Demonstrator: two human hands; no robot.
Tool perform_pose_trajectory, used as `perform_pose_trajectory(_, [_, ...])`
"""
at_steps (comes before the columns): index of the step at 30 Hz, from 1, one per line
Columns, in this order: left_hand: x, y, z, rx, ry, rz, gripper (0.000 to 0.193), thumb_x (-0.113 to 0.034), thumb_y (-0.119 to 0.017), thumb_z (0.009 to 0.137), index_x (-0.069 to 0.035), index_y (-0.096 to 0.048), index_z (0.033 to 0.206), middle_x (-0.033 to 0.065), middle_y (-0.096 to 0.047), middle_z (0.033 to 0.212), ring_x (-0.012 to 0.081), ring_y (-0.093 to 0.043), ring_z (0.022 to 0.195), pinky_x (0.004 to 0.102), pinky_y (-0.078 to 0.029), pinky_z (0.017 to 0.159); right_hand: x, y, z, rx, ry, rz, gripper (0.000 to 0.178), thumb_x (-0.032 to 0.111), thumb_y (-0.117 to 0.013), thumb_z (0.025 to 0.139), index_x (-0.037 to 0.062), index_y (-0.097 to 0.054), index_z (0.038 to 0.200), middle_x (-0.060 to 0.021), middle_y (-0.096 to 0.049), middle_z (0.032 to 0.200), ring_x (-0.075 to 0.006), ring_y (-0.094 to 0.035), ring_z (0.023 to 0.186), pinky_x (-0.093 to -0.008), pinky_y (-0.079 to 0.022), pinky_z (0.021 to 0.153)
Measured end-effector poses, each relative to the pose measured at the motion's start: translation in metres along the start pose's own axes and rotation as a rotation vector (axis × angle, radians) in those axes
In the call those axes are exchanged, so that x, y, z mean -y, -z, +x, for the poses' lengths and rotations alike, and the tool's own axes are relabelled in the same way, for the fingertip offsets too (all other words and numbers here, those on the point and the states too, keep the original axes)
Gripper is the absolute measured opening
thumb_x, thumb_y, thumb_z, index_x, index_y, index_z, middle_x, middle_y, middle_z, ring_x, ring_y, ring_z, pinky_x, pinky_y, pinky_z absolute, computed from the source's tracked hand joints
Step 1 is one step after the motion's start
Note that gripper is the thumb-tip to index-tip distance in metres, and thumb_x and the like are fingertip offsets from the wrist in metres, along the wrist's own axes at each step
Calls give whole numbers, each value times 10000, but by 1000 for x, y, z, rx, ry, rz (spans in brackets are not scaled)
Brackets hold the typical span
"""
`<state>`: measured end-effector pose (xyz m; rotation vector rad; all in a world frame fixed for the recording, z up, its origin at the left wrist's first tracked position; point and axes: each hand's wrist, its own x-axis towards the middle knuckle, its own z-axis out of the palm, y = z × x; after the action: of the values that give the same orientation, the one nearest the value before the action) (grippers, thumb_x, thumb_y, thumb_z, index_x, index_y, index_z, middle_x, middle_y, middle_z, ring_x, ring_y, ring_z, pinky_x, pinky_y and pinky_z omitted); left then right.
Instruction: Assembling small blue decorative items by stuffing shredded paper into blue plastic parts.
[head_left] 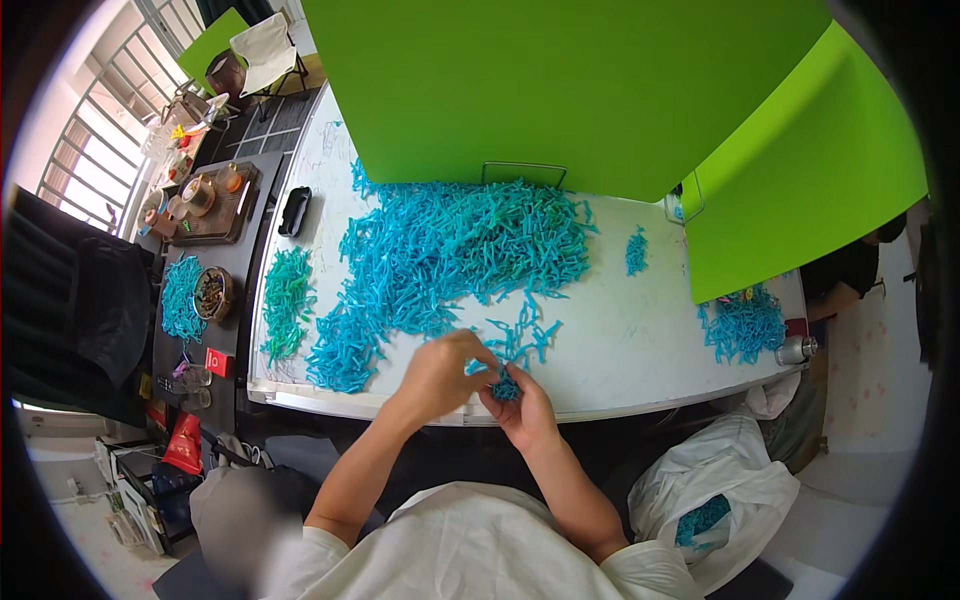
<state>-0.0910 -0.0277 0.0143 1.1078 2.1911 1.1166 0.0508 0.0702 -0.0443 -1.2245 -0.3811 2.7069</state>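
At the table's near edge, my right hand (527,412) is curled around a small clump of dark teal pieces (506,388). My left hand (438,375) is held just to its left, fingers bent into a pinch beside the clump. What the left fingertips hold, if anything, is too small to make out. Just beyond my hands lie scattered thin blue pieces (520,335), twig-like in shape. A large heap of the same blue and green pieces (465,240) spreads over the middle of the white table (620,330).
Smaller piles lie at the left (288,300), far right (637,250) and right corner (745,325). Green panels (570,90) stand behind the heap. A black tray (295,211) rests at the left. A white bag (740,470) with teal pieces sits right. Another person's arm (840,298) shows behind the right panel.
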Motion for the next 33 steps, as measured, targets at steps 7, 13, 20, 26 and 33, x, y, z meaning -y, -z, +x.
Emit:
perform_pose_trajectory(7, [46, -28, 50, -354, 51, 263, 176, -141, -757, 773, -85, -698, 930, 101, -647, 909, 309, -651, 808, 400, -512, 675, -5, 11, 6, 62, -13, 16, 227, 223, -552, 999, 5, -607, 1028, -109, -631, 956, -204, -663, 858, -302, -609, 731])
perform_pose_trajectory(13, [71, -41, 71, -384, -66, 538, 152, -122, -705, 792, -91, -646, 929, 94, -595, 867, 298, -637, 807, 409, -522, 648, -2, 11, 0, 43, -35, 45, 231, 242, -594, 982, 12, -601, 990, -102, -629, 894, -202, -672, 799, -292, -613, 683])
perform_pose_trajectory(20, [79, -37, 66, -362, -55, 471, 102, -124, -735, 757, -117, -688, 848, 53, -635, 785, 288, -644, 764, 394, -514, 671, 3, 7, -2, 30, -21, 44, 216, 235, -609, 975, 26, -589, 928, -96, -625, 866, -208, -675, 769, -289, -615, 684])
perform_pose_trajectory(26, [63, -34, 64, -413, -43, 430, 182, -98, -764, 717, -115, -691, 882, 66, -630, 853, 291, -639, 793, 396, -514, 678, 1, 8, -4, 58, -32, 36, 216, 236, -615, 973, 27, -593, 922, -96, -631, 865, -211, -681, 779, -287, -615, 684])
perform_pose_trajectory(33, [74, -35, 69, -339, -103, 464, 201, -110, -769, 718, -97, -648, 879, 78, -602, 878, 298, -629, 812, 405, -511, 666, 1, 9, -7, 50, -41, 31, 227, 248, -602, 980, 29, -594, 925, -94, -635, 871, -212, -684, 779, -290, -614, 683])
